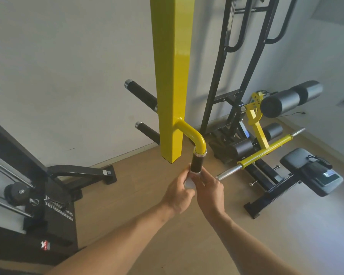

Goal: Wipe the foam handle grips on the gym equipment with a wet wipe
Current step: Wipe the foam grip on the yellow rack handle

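A black foam handle grip (196, 165) hangs below a curved yellow tube (195, 138) that branches off the yellow square post (172, 80). A white wet wipe (188, 183) is wrapped around the lower end of the grip. My left hand (178, 192) grips the wipe from the left and my right hand (208, 188) closes round it from the right, the two hands touching. The bottom of the grip is hidden inside the wipe and hands. Two more black foam grips (141, 94) (147, 132) stick out to the left behind the post.
A black cable machine with a weight stack (28, 195) fills the lower left. On the right stand a black frame (238, 76), foam rollers (290, 98), a yellow-sleeved bar (266, 149) and a black bench pad (310, 171) holding a phone. Wooden floor (139, 195) lies beneath my hands.
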